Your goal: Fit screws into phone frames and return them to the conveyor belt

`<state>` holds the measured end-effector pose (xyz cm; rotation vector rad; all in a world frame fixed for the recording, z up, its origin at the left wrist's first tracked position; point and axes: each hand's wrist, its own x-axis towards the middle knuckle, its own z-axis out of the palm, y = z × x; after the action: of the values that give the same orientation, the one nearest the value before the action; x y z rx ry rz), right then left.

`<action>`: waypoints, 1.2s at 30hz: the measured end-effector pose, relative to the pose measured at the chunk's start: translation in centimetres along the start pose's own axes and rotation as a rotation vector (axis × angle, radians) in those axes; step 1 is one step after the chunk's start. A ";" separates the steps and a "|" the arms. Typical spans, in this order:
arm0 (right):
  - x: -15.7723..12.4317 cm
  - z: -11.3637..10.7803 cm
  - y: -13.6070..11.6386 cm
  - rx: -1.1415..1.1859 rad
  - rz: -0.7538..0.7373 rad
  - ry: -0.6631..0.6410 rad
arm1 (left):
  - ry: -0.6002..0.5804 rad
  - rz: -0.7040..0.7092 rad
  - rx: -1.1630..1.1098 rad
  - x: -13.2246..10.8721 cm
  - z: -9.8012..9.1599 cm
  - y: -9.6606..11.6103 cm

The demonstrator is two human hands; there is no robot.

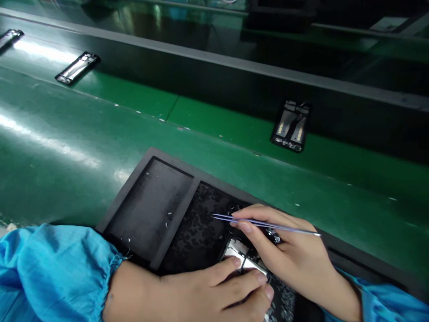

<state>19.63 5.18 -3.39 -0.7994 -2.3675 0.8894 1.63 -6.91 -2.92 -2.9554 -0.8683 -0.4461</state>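
Observation:
My left hand [214, 290] lies over a partly assembled phone [236, 247], its fingers stretched out and resting on the silvery inner face. The thumb of that hand is hidden. In my right hand [291, 255] is a slim pair of purple-blue tweezers [284, 227], pinched between thumb and fingers. Their tips point left, above the dark tray [196, 192] and past the phone's upper end; I cannot make out anything between them. Tiny clear and metallic bits [273, 235] lie beneath my right hand. More small clear pieces [284, 299] lie below the phone, partly covered.
The tray's left compartment [150, 201] holds a few tiny scraps. Beyond the green bench [127, 129] runs a green strip carrying phone frames: one at right [291, 126], one at left [77, 68] and one cut off at the corner [10, 39]. A grey rail [201, 55] lies behind.

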 end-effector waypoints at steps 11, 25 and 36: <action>-0.2 -0.6 -0.4 0.001 0.113 0.113 | -0.062 0.050 -0.010 0.1 0.4 0.3; -1.4 -0.8 0.1 -0.011 -0.124 0.208 | -0.117 0.039 0.025 0.6 0.6 0.6; -1.0 -1.5 -1.1 -0.014 -0.219 0.152 | -0.147 0.077 -0.050 0.4 0.5 0.6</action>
<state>20.88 4.45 -1.81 -0.5771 -2.2768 0.6974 2.35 -7.13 -3.24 -3.0869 -0.7629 -0.2530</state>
